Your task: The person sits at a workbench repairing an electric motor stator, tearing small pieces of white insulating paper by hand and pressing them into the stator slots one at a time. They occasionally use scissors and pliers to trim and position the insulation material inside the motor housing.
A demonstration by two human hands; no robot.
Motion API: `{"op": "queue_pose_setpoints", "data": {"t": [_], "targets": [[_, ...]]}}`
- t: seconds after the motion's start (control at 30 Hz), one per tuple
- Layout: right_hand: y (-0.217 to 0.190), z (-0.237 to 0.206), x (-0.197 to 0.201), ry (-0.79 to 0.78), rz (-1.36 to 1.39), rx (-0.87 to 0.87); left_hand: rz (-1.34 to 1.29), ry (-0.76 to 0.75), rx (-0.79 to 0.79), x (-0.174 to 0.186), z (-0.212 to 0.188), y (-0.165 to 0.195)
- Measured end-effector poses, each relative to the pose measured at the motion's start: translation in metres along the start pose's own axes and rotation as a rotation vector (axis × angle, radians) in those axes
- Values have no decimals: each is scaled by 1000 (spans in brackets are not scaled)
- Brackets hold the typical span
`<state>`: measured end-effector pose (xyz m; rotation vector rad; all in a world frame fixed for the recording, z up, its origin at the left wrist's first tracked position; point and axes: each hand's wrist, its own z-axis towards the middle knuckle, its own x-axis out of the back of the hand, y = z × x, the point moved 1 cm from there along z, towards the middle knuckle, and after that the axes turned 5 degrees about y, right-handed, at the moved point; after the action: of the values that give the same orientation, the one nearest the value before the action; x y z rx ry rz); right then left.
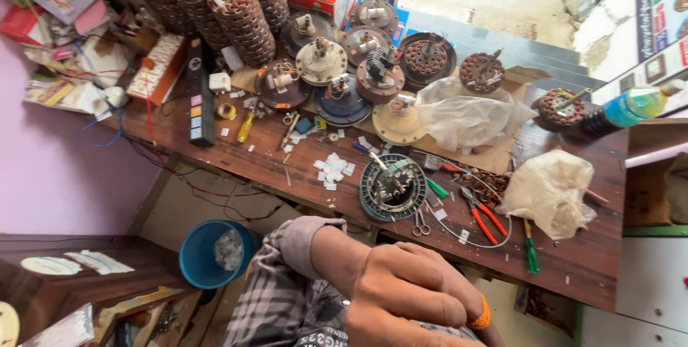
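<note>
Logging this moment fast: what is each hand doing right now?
Left hand: loosely closed near the lap, nothing visibly held, apart from the workbench.
Right hand: not in view.

One hand (412, 297) raised close to camera, back showing, fingers curled loosely, sleeve pushed up forearm.

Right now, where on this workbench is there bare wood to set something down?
Two patches are bare: the near right corner of the bench, past the green screwdriver, and the front strip left of the round stator, below the paper scraps. The back row of motor parts is crowded. One hand is off the bench.
</note>
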<state>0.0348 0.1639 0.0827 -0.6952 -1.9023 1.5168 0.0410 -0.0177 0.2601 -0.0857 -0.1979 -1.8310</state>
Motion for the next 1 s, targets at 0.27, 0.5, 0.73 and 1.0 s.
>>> {"op": "queue_pose_setpoints", "data": {"t": [0.27,0.5,0.73,1.0], "targets": [[-10,-2,-6,-196,-541,145,-80,17,-130,-11,-7,10],[-15,-6,-10,-112,-490,155,-163,14,-192,-8,-1,13],[-3,-9,-12,-143,-539,73,20,111,-382,-22,-9,9],[-4,-14,-7,-110,-497,110,-31,246,-310,-32,-13,1]]}}
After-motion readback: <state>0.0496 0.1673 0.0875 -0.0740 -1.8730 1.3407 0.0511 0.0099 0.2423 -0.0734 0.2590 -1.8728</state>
